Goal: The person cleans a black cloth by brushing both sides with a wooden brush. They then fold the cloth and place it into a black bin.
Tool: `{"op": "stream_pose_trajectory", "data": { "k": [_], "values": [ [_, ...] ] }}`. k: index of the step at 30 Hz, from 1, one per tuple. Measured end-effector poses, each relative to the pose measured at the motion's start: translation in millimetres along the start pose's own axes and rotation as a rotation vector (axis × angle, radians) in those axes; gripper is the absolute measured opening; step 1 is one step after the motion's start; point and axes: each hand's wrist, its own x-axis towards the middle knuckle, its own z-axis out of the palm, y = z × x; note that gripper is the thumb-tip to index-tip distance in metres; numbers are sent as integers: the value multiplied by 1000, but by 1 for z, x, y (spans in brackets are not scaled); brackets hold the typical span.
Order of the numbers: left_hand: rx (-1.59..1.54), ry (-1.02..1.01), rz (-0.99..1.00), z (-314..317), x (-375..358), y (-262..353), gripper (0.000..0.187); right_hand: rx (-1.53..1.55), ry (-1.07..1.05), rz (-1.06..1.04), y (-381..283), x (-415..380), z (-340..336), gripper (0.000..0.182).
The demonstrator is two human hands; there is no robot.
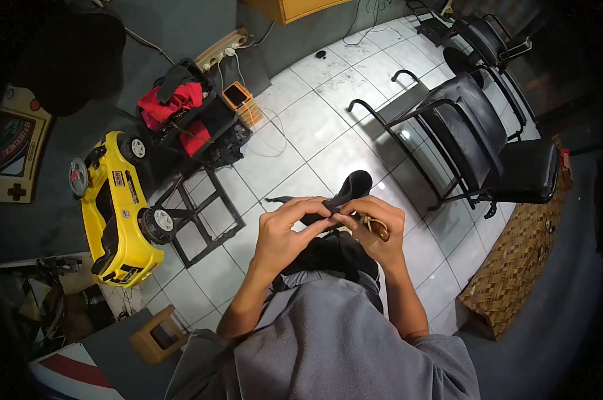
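A soft black cloth piece (355, 187), sock-like in shape, is held up in front of my body between both hands. My left hand (289, 230) pinches it with thumb and forefinger at its lower middle. Right beside those fingertips, my right hand (375, 223) pinches the same cloth, thumb and forefinger nearly meeting the left ones. The rounded end of the cloth sticks up beyond my right fingers, and a thin dark end (278, 199) shows past my left knuckles. A brown cord bracelet (375, 229) is at my right hand.
Black chairs (461, 120) stand on the white tiled floor (341, 153) at right, near a woven panel (515, 260). To the left are a yellow toy car (125, 213), a black metal frame (211, 223), red cloth (171, 103), an orange box (238, 97) and a cardboard box (158, 335).
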Motion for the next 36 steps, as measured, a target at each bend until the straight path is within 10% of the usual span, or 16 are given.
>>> {"op": "stream_pose_trajectory", "data": {
  "k": [19,36],
  "values": [
    [-252,114,-79,0,-5,-16,14,-273,-289,98,0,5,-21,25],
    [-30,197,-137,-19,13,-54,13,-559,-298,-226,28,12,-26,24]
  ]
}}
